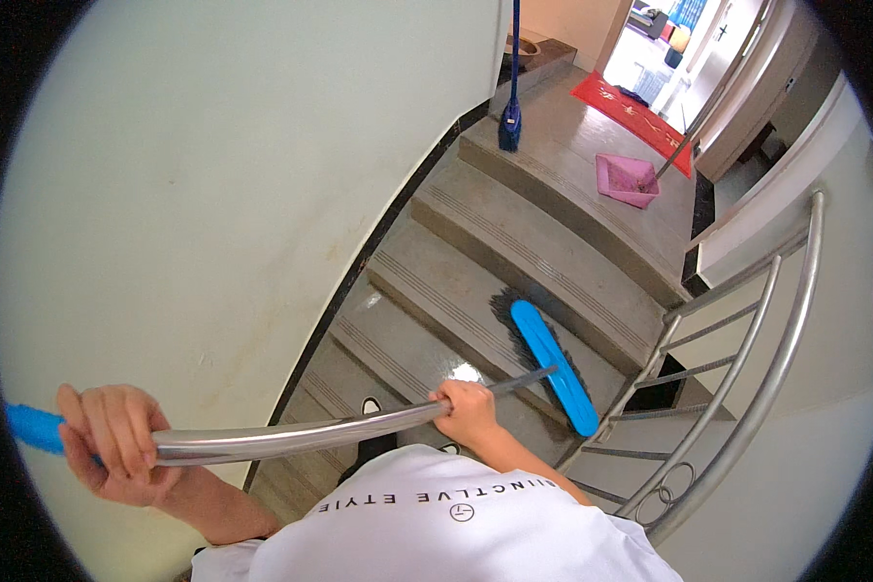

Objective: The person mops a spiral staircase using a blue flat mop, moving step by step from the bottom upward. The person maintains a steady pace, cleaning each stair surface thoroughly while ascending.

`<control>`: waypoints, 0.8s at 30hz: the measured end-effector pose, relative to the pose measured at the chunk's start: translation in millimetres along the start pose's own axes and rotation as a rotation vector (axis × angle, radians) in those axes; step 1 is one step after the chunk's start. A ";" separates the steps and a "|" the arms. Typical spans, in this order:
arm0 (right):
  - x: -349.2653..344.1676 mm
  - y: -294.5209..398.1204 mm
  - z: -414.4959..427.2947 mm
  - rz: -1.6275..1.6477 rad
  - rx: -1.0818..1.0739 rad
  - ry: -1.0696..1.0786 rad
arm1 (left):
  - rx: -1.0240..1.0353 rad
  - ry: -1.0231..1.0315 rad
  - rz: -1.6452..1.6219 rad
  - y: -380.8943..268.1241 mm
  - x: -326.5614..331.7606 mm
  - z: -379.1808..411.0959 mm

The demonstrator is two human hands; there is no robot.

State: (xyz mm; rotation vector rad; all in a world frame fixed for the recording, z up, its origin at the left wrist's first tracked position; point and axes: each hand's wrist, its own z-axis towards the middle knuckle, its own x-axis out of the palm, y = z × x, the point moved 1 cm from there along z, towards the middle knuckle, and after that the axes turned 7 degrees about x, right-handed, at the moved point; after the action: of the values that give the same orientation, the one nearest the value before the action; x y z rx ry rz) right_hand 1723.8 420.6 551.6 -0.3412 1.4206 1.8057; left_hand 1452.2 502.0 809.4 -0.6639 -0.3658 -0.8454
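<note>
I hold a long push broom with both hands. My left hand (120, 444) is wrapped around the upper end of its shiny metal handle (284, 440), beside a blue grip (33, 428). Lower down, my right hand (469, 411) is closed around the same handle. The broom's blue head (553, 367), with dark bristles (507, 320) spread along its side, lies on a grey stair step (436, 269) close to the railing side. Part of the handle is hidden behind my right hand.
A plain wall (225, 182) borders the stairs on the left, a metal railing (786, 313) on the right. On the upper landing are a blue broom (510, 127), a pink long-handled dustpan (628, 180) and a red doormat (629, 116) before an open doorway. My shoe (370, 406) is on the stairs below.
</note>
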 end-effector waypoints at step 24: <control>236.7 51.8 221.9 0.108 -0.357 0.222 | 0.082 -0.126 0.172 -19.3 -210.0 93.2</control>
State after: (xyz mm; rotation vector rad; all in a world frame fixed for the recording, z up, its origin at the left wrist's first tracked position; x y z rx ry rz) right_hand 1589.9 717.8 510.4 -0.6765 1.2769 2.1681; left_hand 1303.3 673.9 771.9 -0.6642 -0.4480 -0.6231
